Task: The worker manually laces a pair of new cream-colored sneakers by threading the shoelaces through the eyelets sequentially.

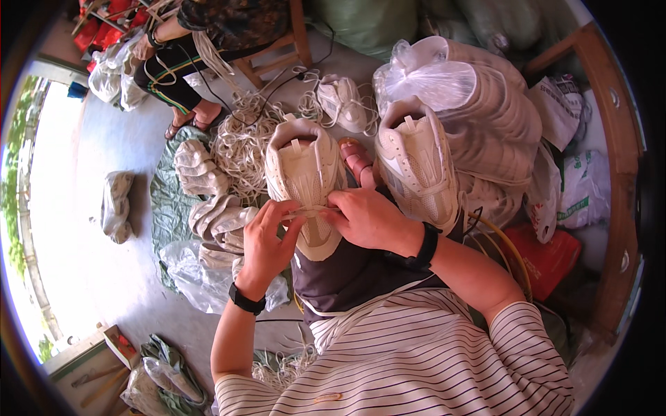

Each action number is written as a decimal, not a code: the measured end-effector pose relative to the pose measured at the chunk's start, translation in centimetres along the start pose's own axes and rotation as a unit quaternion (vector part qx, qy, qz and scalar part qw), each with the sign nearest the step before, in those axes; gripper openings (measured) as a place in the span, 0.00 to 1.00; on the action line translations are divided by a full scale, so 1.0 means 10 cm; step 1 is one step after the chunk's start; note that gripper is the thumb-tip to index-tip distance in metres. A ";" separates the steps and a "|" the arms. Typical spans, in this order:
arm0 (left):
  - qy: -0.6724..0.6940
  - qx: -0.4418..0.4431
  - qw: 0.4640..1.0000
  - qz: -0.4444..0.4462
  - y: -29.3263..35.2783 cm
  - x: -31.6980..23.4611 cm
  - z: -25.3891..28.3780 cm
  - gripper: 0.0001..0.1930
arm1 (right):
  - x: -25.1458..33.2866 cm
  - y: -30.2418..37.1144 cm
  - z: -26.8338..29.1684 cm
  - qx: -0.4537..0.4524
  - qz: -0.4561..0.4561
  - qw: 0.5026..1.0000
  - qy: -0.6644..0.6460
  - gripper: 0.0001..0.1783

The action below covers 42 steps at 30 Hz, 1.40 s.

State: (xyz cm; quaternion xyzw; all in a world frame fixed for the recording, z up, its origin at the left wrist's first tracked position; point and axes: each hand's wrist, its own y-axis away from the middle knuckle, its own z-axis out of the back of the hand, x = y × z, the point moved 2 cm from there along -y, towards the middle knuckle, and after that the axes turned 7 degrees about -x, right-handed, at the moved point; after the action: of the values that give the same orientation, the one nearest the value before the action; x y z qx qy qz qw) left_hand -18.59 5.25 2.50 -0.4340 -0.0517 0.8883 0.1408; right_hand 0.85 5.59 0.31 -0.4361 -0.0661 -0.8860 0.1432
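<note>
A cream sneaker upper [303, 166] lies across my lap, its toe toward me and its collar away. Over its lower eyelets runs a pale flat shoelace [309, 211]. My left hand [272, 232] pinches the lace between thumb and fingers at the shoe's left side. On the other side, my right hand [366, 216] has its fingers closed on the lace, close against the upper. A second matching sneaker [418, 156] rests just to the right, with lace across its lower eyelets. Both my wrists wear black bands.
Loose laces [246, 142] are heaped beyond my left hand, near stacked shoe uppers [201, 170] on a green sheet [165, 201]. A large plastic-wrapped stack of uppers [492, 104] stands at right. Another person [208, 41] sits at far left. A red box [548, 256] lies right.
</note>
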 end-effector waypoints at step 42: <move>0.135 -0.375 0.886 0.236 0.48 0.83 1.53 0.05 | -0.15 0.12 0.25 0.022 0.010 0.999 -0.037 0.14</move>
State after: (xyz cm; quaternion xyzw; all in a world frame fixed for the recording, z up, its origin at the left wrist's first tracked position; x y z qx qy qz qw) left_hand -36.45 3.57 4.69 -0.5696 -0.2576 0.7426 -0.2404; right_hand 4.03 5.31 0.65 -0.4659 -0.0865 -0.8661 0.1590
